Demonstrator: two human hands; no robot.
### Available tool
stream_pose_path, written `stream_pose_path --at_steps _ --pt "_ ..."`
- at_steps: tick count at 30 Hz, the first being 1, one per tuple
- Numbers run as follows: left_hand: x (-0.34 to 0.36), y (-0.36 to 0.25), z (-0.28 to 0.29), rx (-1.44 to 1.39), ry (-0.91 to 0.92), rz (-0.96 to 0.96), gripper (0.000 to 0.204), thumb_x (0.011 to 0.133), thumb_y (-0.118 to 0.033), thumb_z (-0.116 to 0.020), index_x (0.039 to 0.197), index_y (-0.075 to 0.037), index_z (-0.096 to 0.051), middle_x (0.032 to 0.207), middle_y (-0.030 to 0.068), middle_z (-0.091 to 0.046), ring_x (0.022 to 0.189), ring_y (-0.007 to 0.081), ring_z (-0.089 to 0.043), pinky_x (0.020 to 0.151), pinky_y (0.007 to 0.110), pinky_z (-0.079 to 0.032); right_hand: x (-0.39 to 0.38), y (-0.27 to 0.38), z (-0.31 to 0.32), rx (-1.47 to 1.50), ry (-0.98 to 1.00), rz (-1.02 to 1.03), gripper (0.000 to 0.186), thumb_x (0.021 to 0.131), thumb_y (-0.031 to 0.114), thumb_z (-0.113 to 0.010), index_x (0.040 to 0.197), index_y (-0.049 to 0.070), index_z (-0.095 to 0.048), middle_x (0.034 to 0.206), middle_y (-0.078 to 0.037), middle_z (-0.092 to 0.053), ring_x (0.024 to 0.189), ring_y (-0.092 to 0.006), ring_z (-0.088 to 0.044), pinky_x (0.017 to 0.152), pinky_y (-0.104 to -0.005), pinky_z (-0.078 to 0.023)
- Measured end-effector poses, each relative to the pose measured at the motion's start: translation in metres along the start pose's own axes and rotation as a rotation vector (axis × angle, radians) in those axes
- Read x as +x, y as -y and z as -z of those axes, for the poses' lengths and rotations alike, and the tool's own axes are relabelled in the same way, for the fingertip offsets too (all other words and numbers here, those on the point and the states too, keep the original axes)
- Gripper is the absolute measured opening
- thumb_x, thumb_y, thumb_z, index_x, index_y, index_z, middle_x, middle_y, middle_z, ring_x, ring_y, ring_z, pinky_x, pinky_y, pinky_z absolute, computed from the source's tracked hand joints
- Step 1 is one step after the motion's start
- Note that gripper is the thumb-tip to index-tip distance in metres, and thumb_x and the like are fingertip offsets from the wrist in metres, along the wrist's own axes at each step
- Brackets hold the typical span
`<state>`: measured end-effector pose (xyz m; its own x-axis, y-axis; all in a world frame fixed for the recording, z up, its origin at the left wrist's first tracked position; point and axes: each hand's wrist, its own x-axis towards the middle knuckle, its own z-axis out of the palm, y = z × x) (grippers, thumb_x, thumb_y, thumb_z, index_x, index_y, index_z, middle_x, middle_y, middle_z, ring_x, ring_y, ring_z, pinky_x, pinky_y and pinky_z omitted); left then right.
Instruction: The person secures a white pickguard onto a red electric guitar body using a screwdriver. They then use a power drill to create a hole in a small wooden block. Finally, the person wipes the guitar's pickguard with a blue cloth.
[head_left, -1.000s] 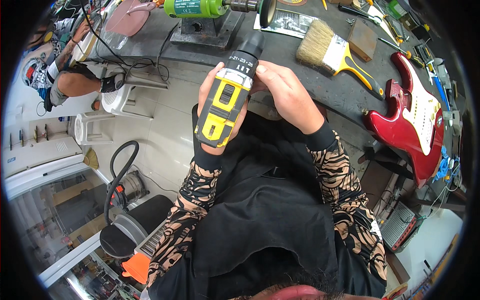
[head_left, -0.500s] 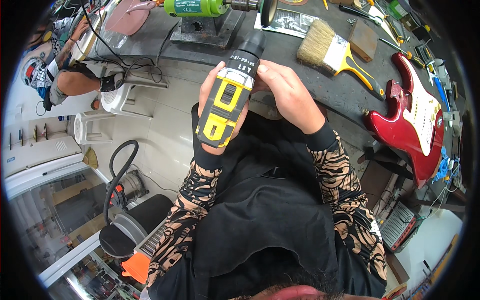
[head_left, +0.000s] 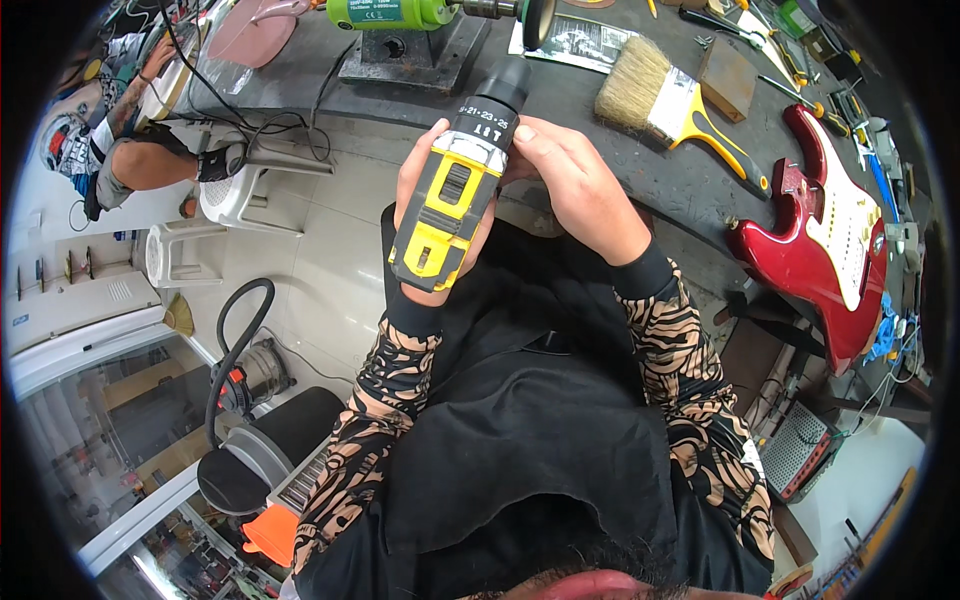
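Your view is bright, filled with cool white light that seems to come from above. Pale glare lies on the floor tiles (head_left: 320,255), and glints show on the glossy red guitar body (head_left: 795,262). Your black apron (head_left: 530,440) drops into deep shade, its folds faint. The yellow drill (head_left: 442,215) is crisp — toward the rim, straight lines bow, detail softens, and the corners go black.

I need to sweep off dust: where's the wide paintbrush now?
In the head view, the paintbrush lies right of centre on the dark workbench, beside the brown block, its handle end near the red electric guitar body.
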<state>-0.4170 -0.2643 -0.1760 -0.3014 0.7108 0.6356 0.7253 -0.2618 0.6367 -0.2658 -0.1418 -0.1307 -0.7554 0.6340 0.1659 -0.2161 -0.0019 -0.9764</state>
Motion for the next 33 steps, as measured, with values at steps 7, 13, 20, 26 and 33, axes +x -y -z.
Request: stream_pose_path --at_steps 7,13,20,26,33 --pt "0.002 -0.002 0.001 0.03 0.006 0.003 0.079 0.088 -0.01 -0.08 0.157 -0.001 -0.042 0.16 0.0182 -0.046 0.141 0.0304 -0.053 0.119 0.041 -0.042 0.0 0.004 -0.001 -0.017 -0.004 0.011 0.038 0.115 0.025 -0.045 0.109 -0.006 -0.065 0.096 -0.01 -0.072 0.09 -0.0178 -0.07 0.085 -0.034 -0.057" --pt "0.003 -0.002 0.001 0.012 0.005 0.009 0.078 0.088 -0.01 -0.08 0.156 -0.001 -0.042 0.16 0.0182 -0.047 0.142 0.0307 -0.052 0.119 0.041 -0.041 0.002 -0.003 0.0 0.007 0.009 0.001 0.038 0.115 0.025 -0.045 0.109 -0.006 -0.065 0.096 -0.01 -0.072 0.09 -0.018 -0.07 0.085 -0.0333 -0.057" --pt "0.003 -0.002 0.001 0.0 -0.003 0.018 0.078 0.088 -0.01 -0.08 0.156 -0.001 -0.043 0.159 0.0181 -0.047 0.142 0.0307 -0.052 0.119 0.041 -0.041 0.001 0.003 -0.001 -0.02 0.008 0.003 0.038 0.115 0.025 -0.045 0.109 -0.007 -0.065 0.098 -0.011 -0.073 0.092 -0.0189 -0.071 0.086 -0.0339 -0.057" --pt "0.004 -0.003 0.001 0.004 0.002 0.02 0.076 0.089 -0.009 -0.079 0.156 -0.001 -0.043 0.159 0.0184 -0.047 0.141 0.0307 -0.053 0.118 0.041 -0.042 0.0 0.006 -0.001 -0.005 -0.006 -0.01 0.038 0.115 0.025 -0.045 0.11 -0.007 -0.065 0.1 -0.012 -0.074 0.095 -0.02 -0.073 0.087 -0.0342 -0.058" --pt "0.004 -0.003 0.0 0.035 -0.001 -0.007 0.077 0.089 -0.008 -0.08 0.156 -0.001 -0.043 0.159 0.0186 -0.047 0.14 0.0309 -0.054 0.118 0.041 -0.043 -0.002 0.007 -0.001 -0.019 -0.008 0.006 0.038 0.116 0.025 -0.045 0.11 -0.007 -0.065 0.1 -0.011 -0.074 0.095 -0.0195 -0.072 0.088 -0.0337 -0.057"
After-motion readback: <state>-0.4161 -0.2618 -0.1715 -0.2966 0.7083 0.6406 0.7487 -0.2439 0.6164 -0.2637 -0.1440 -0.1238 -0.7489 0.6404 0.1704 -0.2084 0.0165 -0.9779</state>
